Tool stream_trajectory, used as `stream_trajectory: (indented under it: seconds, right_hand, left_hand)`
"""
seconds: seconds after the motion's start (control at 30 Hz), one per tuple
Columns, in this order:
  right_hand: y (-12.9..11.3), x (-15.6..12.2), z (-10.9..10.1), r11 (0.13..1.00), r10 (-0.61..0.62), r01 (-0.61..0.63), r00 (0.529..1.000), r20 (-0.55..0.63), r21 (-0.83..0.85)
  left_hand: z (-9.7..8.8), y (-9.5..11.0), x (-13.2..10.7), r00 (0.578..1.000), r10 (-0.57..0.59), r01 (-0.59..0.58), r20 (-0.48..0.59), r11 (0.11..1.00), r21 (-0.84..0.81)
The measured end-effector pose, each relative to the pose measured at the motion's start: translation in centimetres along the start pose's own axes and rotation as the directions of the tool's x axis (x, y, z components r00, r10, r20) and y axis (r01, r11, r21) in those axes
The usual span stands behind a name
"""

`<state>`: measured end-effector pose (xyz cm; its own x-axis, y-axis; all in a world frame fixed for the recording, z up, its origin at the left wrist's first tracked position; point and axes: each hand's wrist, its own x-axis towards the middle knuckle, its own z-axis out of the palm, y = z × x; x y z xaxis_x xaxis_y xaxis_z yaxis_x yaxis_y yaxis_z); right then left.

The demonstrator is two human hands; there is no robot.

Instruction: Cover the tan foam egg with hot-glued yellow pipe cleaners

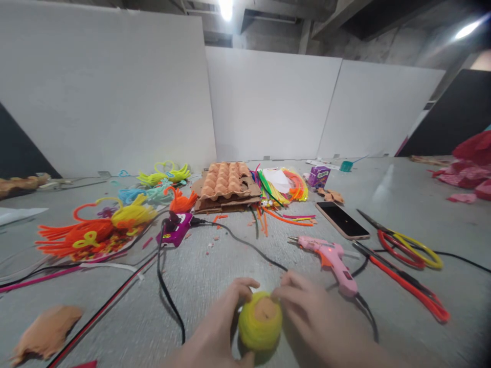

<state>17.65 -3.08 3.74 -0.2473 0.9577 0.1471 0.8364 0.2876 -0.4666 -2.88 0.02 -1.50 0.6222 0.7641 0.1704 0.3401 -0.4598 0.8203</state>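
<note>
Yellow pipe cleaner coiled round a tan core (249, 327) sits pressed between our left hand (215, 327) and right hand (314, 312), fingers curled over its upper edge. Its underside is hidden, and both forearms run off the frame's bottom.

A grey concrete floor (215, 312) carries everything here. Orange and yellow pipe-cleaner bunches (92, 230) lie at left, near a magenta-and-purple power socket (178, 230) with a black cable (164, 291) trailing across the floor. Farther back sits a brown egg tray (226, 179) on flattened cardboard (226, 206), beside loose pipe cleaners (284, 189). To the right lie a phone (342, 220), a pink glue gun (332, 258), yellow-and-red-handled scissors (406, 250) and a red-handled cutter (410, 283); a tan scrap (46, 332) lies front left.
</note>
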Motion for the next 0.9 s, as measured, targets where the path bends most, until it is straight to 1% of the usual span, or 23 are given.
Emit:
stream_trajectory:
  seconds: [0.13,0.27,0.33,0.43,0.77,0.9]
  right_hand:
    - [-0.1,0.1,-0.3,0.995,0.014,-0.022,0.997,0.081,0.098]
    - [0.0,0.1,-0.4,0.988,0.028,-0.048,0.99,0.135,0.148]
    - [0.1,0.1,-0.4,0.985,0.022,-0.044,0.99,0.136,0.164]
    - [0.2,0.1,-0.4,0.986,0.006,-0.026,0.993,0.119,0.166]
    - [0.2,0.2,-0.4,0.985,-0.026,0.011,0.996,0.087,0.173]
    - [0.2,0.1,-0.5,0.983,-0.02,0.0,0.994,0.106,0.185]
  left_hand:
    - [-0.1,0.3,0.3,0.996,-0.072,0.078,0.06,0.991,-0.104]
    - [-0.4,0.9,0.5,0.987,-0.133,0.137,0.092,0.99,-0.036]
    - [-0.5,1.3,0.5,0.987,-0.115,0.116,0.109,0.993,-0.006]
    - [-0.6,1.7,0.7,0.992,-0.069,0.07,0.105,0.998,-0.008]
    - [-0.4,1.3,0.5,0.994,-0.028,0.026,0.101,1.0,0.015]
    - [-0.2,1.4,0.4,0.997,-0.008,0.005,0.083,0.999,0.038]
